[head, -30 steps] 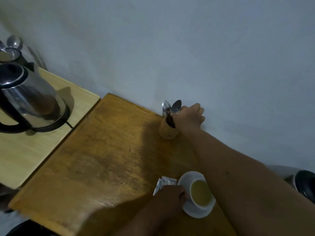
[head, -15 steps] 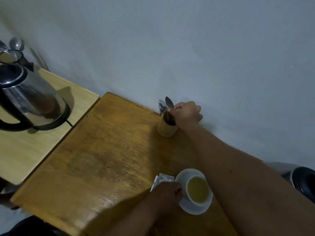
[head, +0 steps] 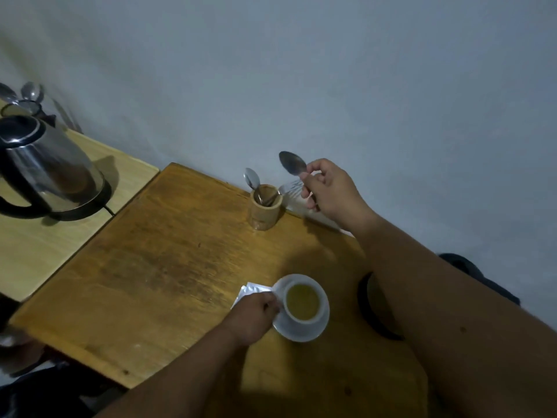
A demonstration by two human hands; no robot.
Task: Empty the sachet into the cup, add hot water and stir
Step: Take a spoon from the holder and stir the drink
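A white cup [head: 304, 318] full of yellowish liquid stands on a white saucer [head: 301, 334] near the front of the brown wooden table [head: 168, 267]. My left hand [head: 254, 313] grips the cup's left side, next to the saucer's rim. A crumpled white sachet [head: 250, 291] lies flat just left of the saucer, partly under my hand. My right hand [head: 331, 191] holds a metal spoon [head: 291, 163] in the air, to the right of a wooden holder [head: 265, 211] and above it.
The holder by the wall keeps more spoons [head: 251, 179]. A steel kettle [head: 45, 164] sits on its base on a paler table at the left. A dark round object [head: 366, 300] lies right of the saucer, half behind my right forearm.
My right hand has lifted one spoon out of the wooden holder and drawn it up and to the right. My left hand has stayed at the cup.
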